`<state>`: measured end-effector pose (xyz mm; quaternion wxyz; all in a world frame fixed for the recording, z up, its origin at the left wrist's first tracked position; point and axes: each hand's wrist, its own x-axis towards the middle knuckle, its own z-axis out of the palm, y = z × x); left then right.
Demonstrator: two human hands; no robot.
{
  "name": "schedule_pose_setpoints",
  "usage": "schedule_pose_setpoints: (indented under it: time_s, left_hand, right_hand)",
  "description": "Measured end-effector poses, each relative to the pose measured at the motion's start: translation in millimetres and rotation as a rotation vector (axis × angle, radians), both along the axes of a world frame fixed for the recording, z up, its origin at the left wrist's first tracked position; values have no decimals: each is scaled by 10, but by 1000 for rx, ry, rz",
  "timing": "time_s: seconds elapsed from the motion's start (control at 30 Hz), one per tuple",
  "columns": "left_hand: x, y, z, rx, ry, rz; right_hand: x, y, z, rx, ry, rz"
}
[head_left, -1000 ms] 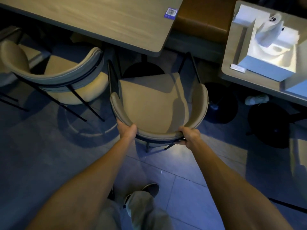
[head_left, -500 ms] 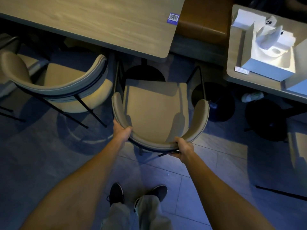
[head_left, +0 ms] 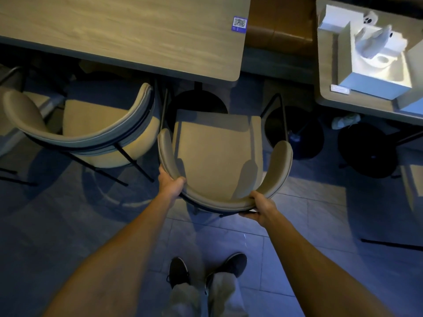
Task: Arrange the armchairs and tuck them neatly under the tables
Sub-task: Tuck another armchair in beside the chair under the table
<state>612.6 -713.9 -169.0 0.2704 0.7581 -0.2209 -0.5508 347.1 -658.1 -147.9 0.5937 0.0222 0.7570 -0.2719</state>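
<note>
Armchair (head_left: 217,156) stands in front of the surface (head_left: 114,35), not yet tucked under. Left hand (head_left: 171,184) and right hand (head_left: 261,208) grip its curved backrest (head_left: 217,204), fingers (head_left: 247,215) curled around it, one each side.

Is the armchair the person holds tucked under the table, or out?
Out. The armchair shows its whole seat, short of the table edge; the left hand and right hand grip its backrest.

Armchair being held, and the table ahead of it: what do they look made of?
Armchair: beige matte upholstery, fabric or faux leather, unclear which; softly rounded padded edges. Its frame: thin black rods, probably metal. Table: pale top with streaky wood grain, matte; wood or laminate.
</note>
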Motion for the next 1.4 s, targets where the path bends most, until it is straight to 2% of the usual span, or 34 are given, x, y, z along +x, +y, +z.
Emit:
schedule_pose_setpoints:
  time_s: [0.33, 0.7, 0.97, 1.4]
  left_hand:
    - [203, -21, 1, 25, 27, 22]
    - [515, -30, -70, 19, -20, -62]
    - [421, 65, -94, 35, -5, 16]
    - [271, 57, -40, 102, -10, -23]
  right_hand:
    - [198, 45, -13, 22, 4, 28]
    - [439, 242, -98, -18, -51, -3]
    - [421, 252, -119, -37, -16, 8]
    - [217, 149, -51, -25, -3, 96]
